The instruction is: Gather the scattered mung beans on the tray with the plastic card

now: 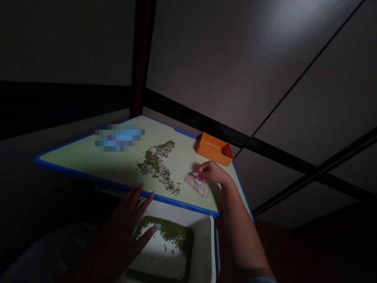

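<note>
the right grip [212, 172] pinches a protractor [196, 186] right of the scattered grains [149, 162], the left grip [126, 224] spread on their near side.

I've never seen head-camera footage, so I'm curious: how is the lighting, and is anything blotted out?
Head view: dim overall, glare on the upper-right panel, left hand in deep shadow, tabletop better lit; same head view: a bluish patch over the tabletop pixelated beyond recognition.
</note>
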The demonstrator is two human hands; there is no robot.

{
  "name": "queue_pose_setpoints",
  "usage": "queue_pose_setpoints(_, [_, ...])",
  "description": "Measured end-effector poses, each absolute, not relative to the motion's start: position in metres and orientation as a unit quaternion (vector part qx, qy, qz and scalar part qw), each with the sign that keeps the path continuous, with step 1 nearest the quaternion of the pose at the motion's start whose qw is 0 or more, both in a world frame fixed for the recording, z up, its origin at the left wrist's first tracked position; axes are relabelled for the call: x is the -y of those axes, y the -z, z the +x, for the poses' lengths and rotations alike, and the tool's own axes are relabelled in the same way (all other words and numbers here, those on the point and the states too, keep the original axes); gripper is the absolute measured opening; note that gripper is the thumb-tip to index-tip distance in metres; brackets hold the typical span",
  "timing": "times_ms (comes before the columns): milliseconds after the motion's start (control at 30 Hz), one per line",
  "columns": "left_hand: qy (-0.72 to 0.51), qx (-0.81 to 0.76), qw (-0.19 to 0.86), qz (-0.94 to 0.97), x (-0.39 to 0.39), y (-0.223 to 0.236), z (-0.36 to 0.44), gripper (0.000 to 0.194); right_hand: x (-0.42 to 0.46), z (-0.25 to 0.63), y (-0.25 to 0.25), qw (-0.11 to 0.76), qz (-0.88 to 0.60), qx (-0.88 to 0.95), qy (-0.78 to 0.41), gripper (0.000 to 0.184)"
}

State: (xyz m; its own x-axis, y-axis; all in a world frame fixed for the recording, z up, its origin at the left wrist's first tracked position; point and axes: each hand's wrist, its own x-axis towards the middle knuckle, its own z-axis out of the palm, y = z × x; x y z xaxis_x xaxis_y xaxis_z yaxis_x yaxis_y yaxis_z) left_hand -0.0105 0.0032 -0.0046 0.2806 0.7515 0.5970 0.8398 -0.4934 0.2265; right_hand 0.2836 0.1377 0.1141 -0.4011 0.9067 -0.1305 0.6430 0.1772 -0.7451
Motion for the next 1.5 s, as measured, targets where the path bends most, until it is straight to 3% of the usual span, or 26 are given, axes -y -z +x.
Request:
queue_pose_setpoints(367, [0.335,0.486,0.104,-0.8,-0.005,0.008,-0.01,0.07,-0.139,0.28,-0.109,0.181,-0.497,0.763,-0.371,0.025])
queue_pose_setpoints(500, [0.342,0.497,0.07,-0.794,-0.004,0.01,-0.011,0.07,-0.141,0.281,-0.11,0.175,-0.539,0.765,-0.306,0.022])
queue_pose_setpoints(633, [0.339,0.508,0.039,-0.791,-0.003,0.009,-0.011,0.069,-0.142,0.285,-0.114,0.221,-0.581,0.749,-0.231,0.026])
queue_pose_setpoints(833, [0.329,0.509,0.061,-0.793,-0.003,0.01,-0.012,0.068,-0.142,0.285,-0.112,0.22,-0.537,0.761,-0.29,0.027])
queue_pose_setpoints(1067, [0.313,0.513,0.05,-0.798,-0.004,0.012,-0.013,0.07,-0.15,0.294,-0.108,0.207,-0.6,0.756,-0.158,0.029])
queue_pose_setpoints(1267, [0.314,0.503,0.076,-0.802,-0.005,0.011,-0.012,0.071,-0.15,0.293,-0.104,0.266,-0.565,0.752,-0.213,0.028])
queue_pose_setpoints(1367, [0.311,0.498,0.09,-0.804,-0.007,0.014,-0.013,0.074,-0.149,0.289,-0.103,0.257,-0.533,0.766,-0.25,0.023])
queue_pose_setpoints(1500, [0.306,0.5,0.091,-0.805,-0.008,0.017,-0.013,0.075,-0.149,0.289,-0.103,0.241,-0.561,0.762,-0.216,0.023])
